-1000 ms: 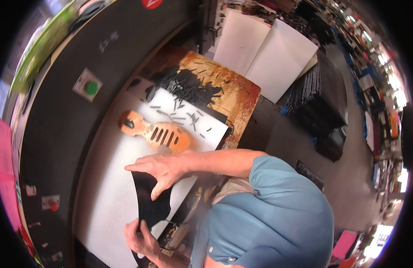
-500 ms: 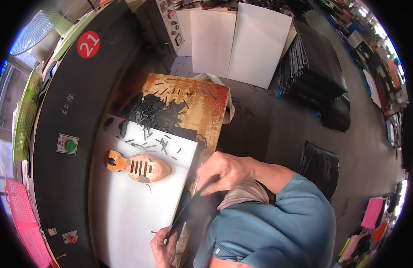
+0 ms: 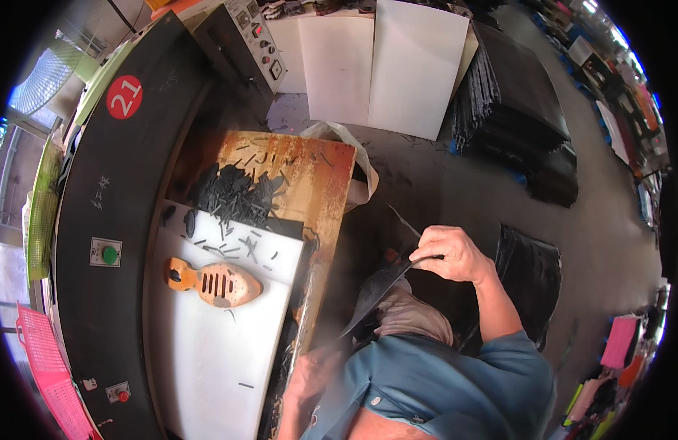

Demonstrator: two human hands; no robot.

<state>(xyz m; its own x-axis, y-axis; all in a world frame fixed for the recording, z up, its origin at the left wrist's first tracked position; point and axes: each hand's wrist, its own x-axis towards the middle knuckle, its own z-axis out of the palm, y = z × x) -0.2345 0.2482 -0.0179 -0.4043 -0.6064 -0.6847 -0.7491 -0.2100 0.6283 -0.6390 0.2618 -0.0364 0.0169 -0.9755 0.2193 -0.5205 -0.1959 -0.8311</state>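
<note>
My right hand (image 3: 452, 253) is raised over the floor to the right of the work table, its fingers pinching one end of a thin black sheet (image 3: 379, 293). The sheet slants down to my left hand (image 3: 313, 372), which is blurred and closed at its lower end beside the table edge. On the white board (image 3: 199, 352) lies a cutting die (image 3: 225, 284) with an orange-brown handle, a sole-like shape and several slots. A pile of black strips and offcuts (image 3: 240, 192) sits beyond it, with loose strips scattered on the board.
At left stands a dark machine body (image 3: 108, 191) with a green button (image 3: 110, 255) and a red button (image 3: 122, 396). A tall stack of black sheets (image 3: 518, 110) stands at far right, more black sheets (image 3: 529, 279) nearer. White panels (image 3: 412, 66) lean at the back.
My right hand has moved right and up, drawing the black sheet off the board's edge. My left hand has shifted right, away from the board. The view has shifted slightly.
</note>
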